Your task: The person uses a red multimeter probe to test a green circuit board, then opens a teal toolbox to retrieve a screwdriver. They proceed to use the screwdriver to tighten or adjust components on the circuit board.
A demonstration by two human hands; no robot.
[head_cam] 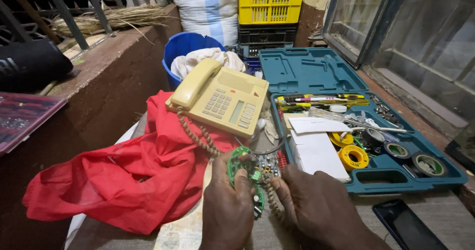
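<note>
Both hands are working at the lower centre of the frame, backs turned up toward the camera. The left hand is gripping a round green circuit board, with the thumb lying across the board's face and the fingers curled behind it; the board is standing tilted on edge just below the phone. The right hand is resting just beside the board at its lower right, fingers bent and pinched near the coiled beige cord and the board's edge; whether it is actually clamping the cord cannot be told. The cord is running from the board area up to a beige desk phone sitting at the centre of the frame on a red cloth, which is covering the lower left of the work surface and crowding the left hand on that side. To the right, an open teal tool case is lying close to the right hand, holding tape rolls, a white paper box and pens; its front edge is limiting room on that side. A dark phone is lying at the lower right. Open grey surface is showing only along the bottom edge. A blue bucket with cloth and a yellow crate are standing at the upper centre, well apart from the hands.
</note>
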